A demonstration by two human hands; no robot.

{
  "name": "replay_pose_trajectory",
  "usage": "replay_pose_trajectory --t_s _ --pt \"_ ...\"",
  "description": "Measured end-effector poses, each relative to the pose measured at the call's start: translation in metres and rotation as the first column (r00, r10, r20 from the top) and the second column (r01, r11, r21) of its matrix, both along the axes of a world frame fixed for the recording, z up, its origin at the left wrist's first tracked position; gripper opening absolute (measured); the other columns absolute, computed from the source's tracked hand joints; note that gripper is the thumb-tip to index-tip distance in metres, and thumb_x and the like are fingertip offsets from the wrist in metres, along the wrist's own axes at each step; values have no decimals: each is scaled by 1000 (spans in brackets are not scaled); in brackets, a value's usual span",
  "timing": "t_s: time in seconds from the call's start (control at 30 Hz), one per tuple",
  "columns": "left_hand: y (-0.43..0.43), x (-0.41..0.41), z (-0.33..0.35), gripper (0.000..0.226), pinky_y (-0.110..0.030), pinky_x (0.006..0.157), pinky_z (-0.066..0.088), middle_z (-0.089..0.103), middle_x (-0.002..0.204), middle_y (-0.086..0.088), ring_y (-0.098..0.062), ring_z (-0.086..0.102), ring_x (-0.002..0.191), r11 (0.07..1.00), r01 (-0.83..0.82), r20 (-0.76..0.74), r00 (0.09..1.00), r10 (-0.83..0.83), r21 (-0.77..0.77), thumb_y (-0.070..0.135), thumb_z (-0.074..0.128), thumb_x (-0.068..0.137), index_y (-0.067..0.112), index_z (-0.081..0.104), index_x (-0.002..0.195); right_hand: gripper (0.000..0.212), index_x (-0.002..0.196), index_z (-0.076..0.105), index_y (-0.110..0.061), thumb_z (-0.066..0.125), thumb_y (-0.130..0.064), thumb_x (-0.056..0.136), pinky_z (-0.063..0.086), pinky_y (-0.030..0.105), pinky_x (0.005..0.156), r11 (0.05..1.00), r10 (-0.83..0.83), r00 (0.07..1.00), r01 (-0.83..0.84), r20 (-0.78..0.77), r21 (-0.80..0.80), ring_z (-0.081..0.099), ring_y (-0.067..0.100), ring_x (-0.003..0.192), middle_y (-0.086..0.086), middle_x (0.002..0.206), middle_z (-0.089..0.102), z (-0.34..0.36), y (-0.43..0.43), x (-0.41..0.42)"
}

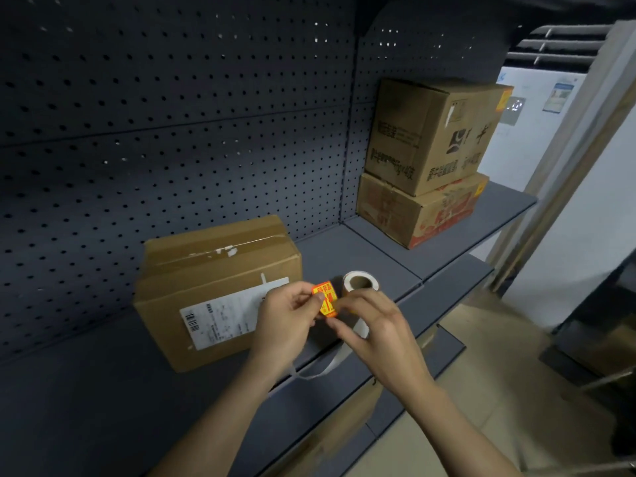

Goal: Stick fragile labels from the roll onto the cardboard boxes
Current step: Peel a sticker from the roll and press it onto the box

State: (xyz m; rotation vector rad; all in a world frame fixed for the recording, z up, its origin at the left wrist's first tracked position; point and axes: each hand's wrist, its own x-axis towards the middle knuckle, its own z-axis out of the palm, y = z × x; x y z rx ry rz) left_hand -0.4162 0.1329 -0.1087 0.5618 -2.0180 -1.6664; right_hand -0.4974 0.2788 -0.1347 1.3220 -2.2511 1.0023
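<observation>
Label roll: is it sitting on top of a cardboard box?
No, the label roll rests on the shelf beside the nearest box.

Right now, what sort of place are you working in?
Most likely a stockroom or warehouse aisle: dark metal shelf with a pegboard back panel, stacked cardboard boxes at the right, and a cardboard box bearing a shipping label beside the label roll.

We see dim, bluish light. The pegboard [172, 132] is dark, with pinpricks of light through holes near its top. Right of the pegboard a white wall [592, 235] glows brightest. Below it the left hand [285, 325] and right hand [375, 335] look soft-edged, and straight lines bow toward the frame edges.
</observation>
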Motion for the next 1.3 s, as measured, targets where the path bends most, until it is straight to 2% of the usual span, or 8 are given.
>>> replay_pose_trajectory --t_s 0.17,0.3,0.4,0.53,0.67,0.97,1.17,1.3 --pt "-11 14 -4 14 -36 63 54 72 74 -7 -16 66 68 995 -83 -18 996 82 -51 4 62 92 11 71 84 47 114 68 -23 67 -58 83 44 15 88 998 70 967 -67 246 -21 57 3 104 -13 111 62 7 -7 -1" --pt "-16 25 3 10 -13 54 48 69 67 5 1 62 58 998 -45 -40 998 43 -37 2 60 94 3 69 90 22 110 71 -19 67 -31 92 48 17 86 987 114 821 -30 560 -157 63 1 99 -11 104 68 16 -20 -6" --pt "-16 33 7 12 -12 56 47 67 62 13 4 60 56 999 10 -42 999 -12 -39 2 59 94 7 68 88 13 103 74 -12 65 -14 94 52 26 83 971 227 659 -100 717 -216 68 10 92 1 96 74 22 -30 -9" --pt "-22 37 5 14 -30 64 57 71 72 6 -3 65 66 990 -31 -11 999 30 -140 6 62 93 15 71 86 10 99 74 -6 69 -7 90 53 40 80 960 275 555 -111 785 -257 64 23 83 22 95 72 23 -38 -9" --pt "-28 42 4 9 -35 73 57 74 78 8 -2 68 73 938 -123 -5 992 129 -325 17 67 91 17 76 90 7 94 75 -7 71 -7 88 56 29 79 953 288 603 -107 744 -282 70 20 81 11 87 75 24 -43 -4" --pt "-33 49 8 29 -32 68 55 74 79 7 -11 69 74 576 -169 -3 960 279 -800 48 56 94 23 71 91 7 95 76 -11 70 -12 90 56 22 80 956 280 677 -133 681 -261 70 13 84 0 85 76 30 -53 1" --pt "-44 59 9 35 -23 49 49 71 70 8 -16 67 61 399 -272 -119 922 367 -876 53 56 89 22 72 87 8 89 74 -16 69 -10 91 53 17 74 955 282 677 -133 680 -264 68 4 76 -4 80 75 27 -61 -10" --pt "-54 56 14 32 -38 79 51 67 101 1 -24 59 98 197 -339 -267 910 319 -920 45 61 87 18 70 101 6 91 74 -13 68 -11 92 55 20 77 956 288 688 -167 666 -241 69 10 82 1 85 75 28 -66 -17"
